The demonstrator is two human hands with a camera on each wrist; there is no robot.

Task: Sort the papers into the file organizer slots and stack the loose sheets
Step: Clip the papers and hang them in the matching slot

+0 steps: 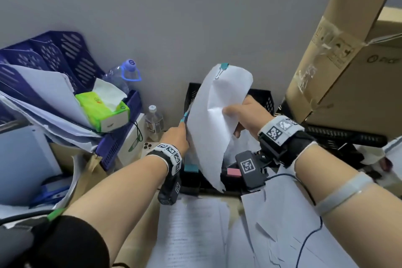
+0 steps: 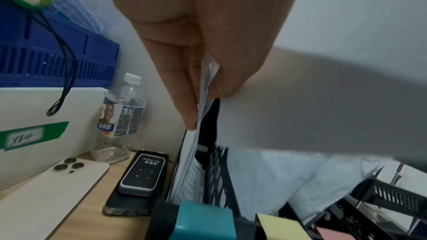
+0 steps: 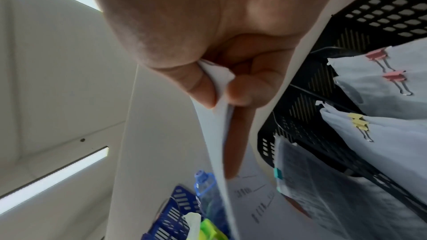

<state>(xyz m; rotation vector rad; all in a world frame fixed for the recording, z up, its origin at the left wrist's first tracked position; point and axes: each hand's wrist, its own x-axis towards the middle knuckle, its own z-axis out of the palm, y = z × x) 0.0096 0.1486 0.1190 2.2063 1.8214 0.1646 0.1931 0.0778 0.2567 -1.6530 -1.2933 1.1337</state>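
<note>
We see a light wooden desk (image 2: 76, 213) against the wall, bearing loose printed sheets (image 1: 191, 235) at the near edge, a black organizer (image 1: 261, 98), a pale phone (image 2: 46, 189) lying face down, a water bottle (image 2: 120, 116) and a white box (image 2: 34, 107).

Clipped white papers (image 1: 208, 128) upright over black organizer (image 1: 264, 99)

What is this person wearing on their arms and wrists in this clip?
Both forearms are bare. The left wrist carries a black strap with a white band of square black-and-white markers and a black camera block beneath. The right wrist has the same marker band on a black cuff, a tagged black camera, a thin dark cable, and a pale band further up the forearm. A black sleeve covers the left upper arm.
</note>
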